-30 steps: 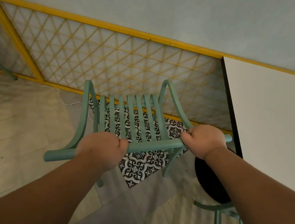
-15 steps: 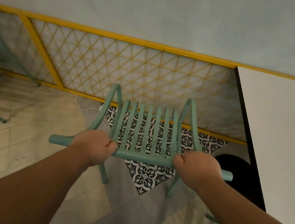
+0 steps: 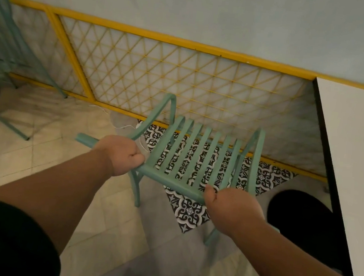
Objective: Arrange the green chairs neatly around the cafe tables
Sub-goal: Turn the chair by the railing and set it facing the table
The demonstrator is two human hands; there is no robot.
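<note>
Both grips clenched on the top rail of the green chair (image 3: 198,162): left hand (image 3: 121,156) wrapped round the rail near its left end, just beside the curved armrest; right hand (image 3: 231,211) closed on the rail's right part, near the right armrest. Chair sits btwn the person and the low yellow lattice fence (image 3: 172,75), back slats facing the person, just left of the white worktop (image 3: 355,157). Whether all legs are on the floor, can't tell; its angle suggests it's tilted or lifted a bit.

Handling, as a guess: looks like a stiff slatted frame, prob. metal or hard plastic, rigid w/ no flex, moderate weight, fine for two hands. Painted rail is smooth, so a full wrap beats fingertips. Top rail is the sensible hold; armrests would do too. Legs may scrape or catch on tile edges, so lift rather than drag.

Surface & room, left to right: second green chair (image 3: 3,49) at far left, partly out of view. Pale beige floor tiles (image 3: 27,154) on the left, then a black-and-white patterned tile patch (image 3: 191,209) under the held chair. Fence runs along a plain pale wall (image 3: 213,10). At right, the worktop has a dark edge and a round black base (image 3: 302,226) below it. Light is dim; worktop's right part is out of frame.
</note>
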